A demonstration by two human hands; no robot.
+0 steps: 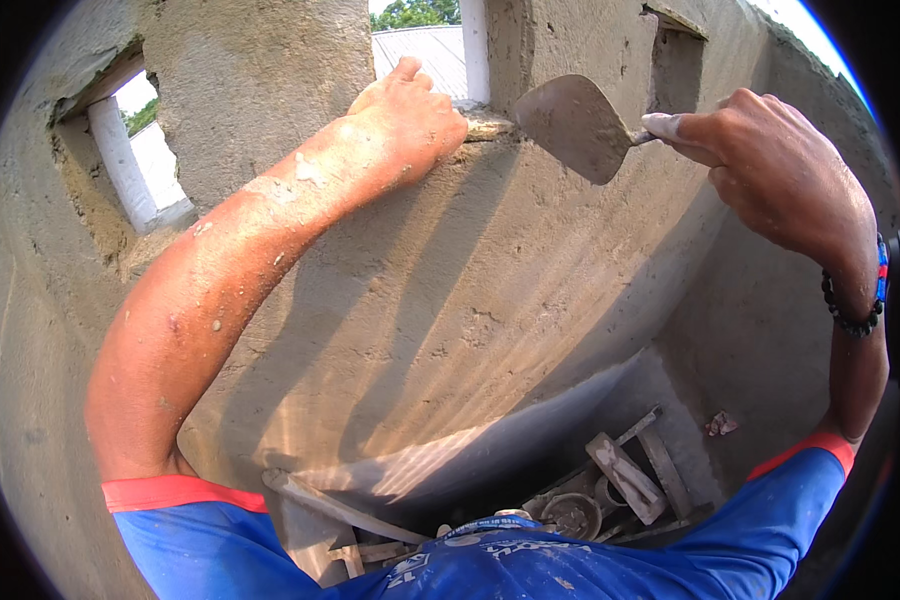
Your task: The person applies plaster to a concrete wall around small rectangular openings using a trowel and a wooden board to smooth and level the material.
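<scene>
My right hand (775, 165) grips a trowel (575, 128) by its handle, thumb forward along it. The broad, mortar-coated blade points left and meets the right end of a rough window sill edge (490, 127). My left hand (410, 118) is closed at the left part of that sill, in the middle window opening; its fingertips are turned away, so what they hold is hidden. Bits of wet mortar stick to my left forearm. Below both hands spreads a rough plastered wall (470, 260), streaked with sunlight and shadow.
A window opening (135, 150) with a white frame is on the left; a recess (676, 65) is at the upper right. Down below are a bucket (573, 515) with grey mix, wooden boards (627, 477) and a slanting plank (345, 507). A side wall (770, 310) stands at right.
</scene>
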